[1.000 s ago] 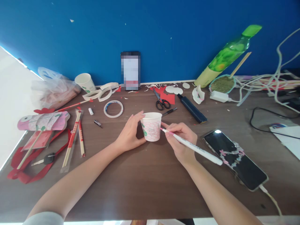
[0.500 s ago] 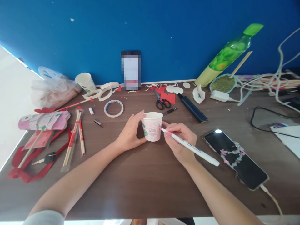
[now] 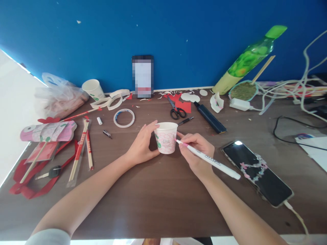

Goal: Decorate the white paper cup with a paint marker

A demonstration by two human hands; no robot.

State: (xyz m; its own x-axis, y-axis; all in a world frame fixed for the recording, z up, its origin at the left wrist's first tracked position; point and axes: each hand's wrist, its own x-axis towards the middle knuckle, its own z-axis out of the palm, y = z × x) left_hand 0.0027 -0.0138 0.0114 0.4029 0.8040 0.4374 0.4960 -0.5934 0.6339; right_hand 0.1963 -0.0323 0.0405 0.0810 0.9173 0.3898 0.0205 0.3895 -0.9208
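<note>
A white paper cup (image 3: 166, 137) with pink scalloped lines, green spots and small dark lettering stands upright on the brown table. My left hand (image 3: 144, 143) is curved around its left side, thumb low and fingers at the rim, gripping it. In my right hand (image 3: 198, 149) is a white marker (image 3: 217, 164) with a pink tip, held like a pen. Its tip meets the cup's right side. Some fingers of my right hand are hidden behind the marker and cup.
Black-handled scissors (image 3: 176, 110), a black pen (image 3: 186, 120) and a tape roll (image 3: 124, 118) lie beyond the cup. A phone (image 3: 257, 173) with a beaded strap lies at right. Another phone (image 3: 142, 76) leans on the blue wall. Wrapped chopsticks (image 3: 78, 154) and a key (image 3: 48, 173) are left.
Almost nothing differs. The cup looks turned very slightly, its lettering a little shifted, and the marker's rear end has moved a touch to the right.
</note>
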